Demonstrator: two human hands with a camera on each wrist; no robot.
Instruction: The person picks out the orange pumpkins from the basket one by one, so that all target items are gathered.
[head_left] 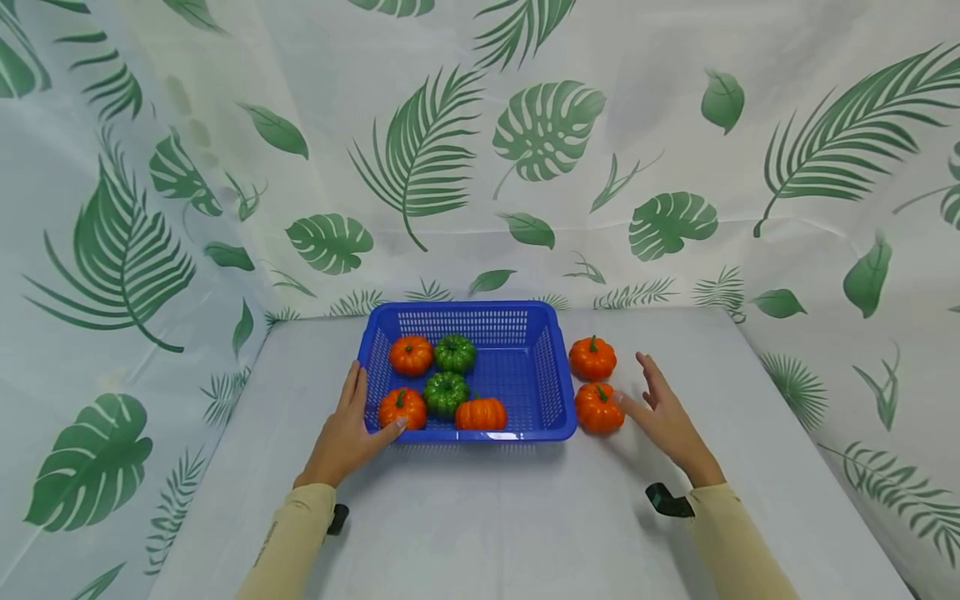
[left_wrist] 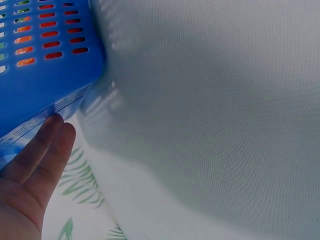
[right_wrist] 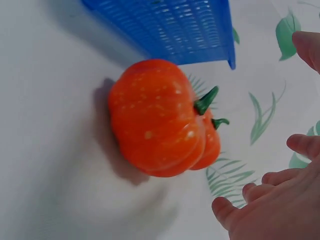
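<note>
A blue plastic basket [head_left: 555, 392] stands on the table, with several orange and green toy pumpkins inside. My left hand [head_left: 347, 437] holds its front left corner, the thumb over the front rim and the straight fingers along the left outer wall. Two of those fingers [left_wrist: 56, 145] show against the basket wall [left_wrist: 45, 82] in the left wrist view. Right of the basket are two orange pumpkins, a nearer one [head_left: 599, 408] and a farther one [head_left: 592, 358]. My right hand [head_left: 670, 421] is beside them, fingers spread, holding nothing; its thumb overlaps the nearer pumpkin in the head view.
Inside the basket, green pumpkins [head_left: 455, 354] and orange ones [head_left: 411, 356] sit mostly to the left; bare basket floor [head_left: 506, 375] shows at right. The white table [head_left: 480, 517] ends at a leaf-patterned cloth [head_left: 450, 167] behind and at both sides.
</note>
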